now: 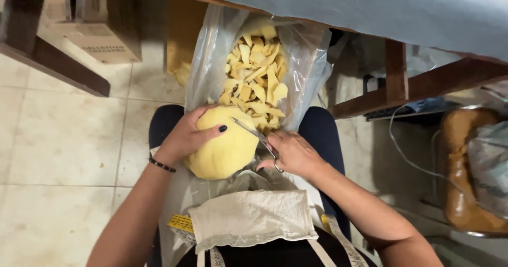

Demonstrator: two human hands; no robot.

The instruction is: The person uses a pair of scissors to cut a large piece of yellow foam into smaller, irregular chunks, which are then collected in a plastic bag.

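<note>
Nearest us, below both hands, a pale folded cloth (253, 218) lies on the lap, with a yellow measuring tape (182, 223) at its left edge.

Our left hand (189, 136) is spread wide over the top and left flank of a rounded yellow foam block (225, 145), fingers curved against it, thumb on the upper face. The block sits on the lap between the two hands, touching the left.

Our right hand (292, 153) is closed around the handles of a pair of scissors (255, 135). Their long axis runs diagonally, the tip pointing up and to the left, onto the block's upper right edge. We cannot tell whether the blades are parted.

Judgement: the cut goes best with the left hand turning the block into the blades, thumb kept off the cutting line, taking thin slices so the curve stays even.

Just beyond the hands, a clear plastic bag (307, 66) stands open, full of yellow foam offcuts (257, 84). Farther still runs the edge of a bench under blue cloth (370, 8).
</note>
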